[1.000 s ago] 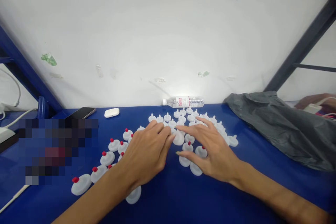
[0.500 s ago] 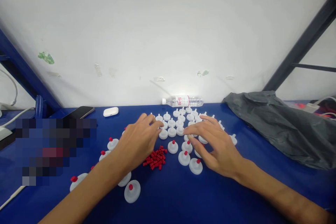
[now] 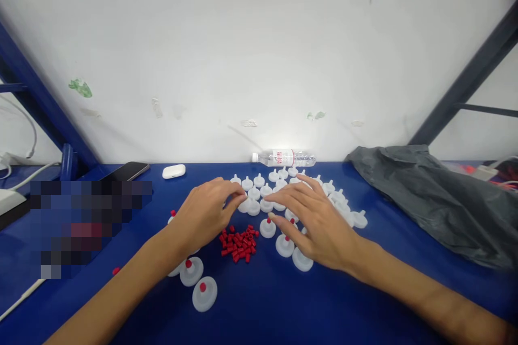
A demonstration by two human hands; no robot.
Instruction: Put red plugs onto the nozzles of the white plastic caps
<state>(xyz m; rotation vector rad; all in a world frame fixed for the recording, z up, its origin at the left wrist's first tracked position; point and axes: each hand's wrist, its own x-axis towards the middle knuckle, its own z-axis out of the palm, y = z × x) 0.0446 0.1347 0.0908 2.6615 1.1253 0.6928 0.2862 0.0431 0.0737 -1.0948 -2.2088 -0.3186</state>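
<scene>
My left hand (image 3: 204, 213) is pinched at the front edge of a group of white plastic spouted discs (image 3: 266, 191). A white spouted disc (image 3: 244, 206) shows at its fingertips, its stem hidden by thumb and finger. My right hand (image 3: 326, 226) hovers palm down over the group's right side, thumb and fingers apart. Its thumb tip is close to a red-capped disc (image 3: 267, 229), and I see nothing held in it. Between the hands lies a heap of small red caps (image 3: 242, 245). More red-capped discs (image 3: 204, 295) stand at the left, partly behind my left forearm.
A clear water bottle (image 3: 285, 158) lies along the wall. A white earbud case (image 3: 174, 171) and a phone (image 3: 128, 171) are at the back left, beside a blurred-out patch. A dark grey plastic bag (image 3: 429, 194) spreads over the right side of the blue table (image 3: 259, 312).
My left hand has drawn slightly left, its fingers closing into a pinch at a white spouted disc. My right hand has shifted left over the discs. The camera view has shifted slightly.
</scene>
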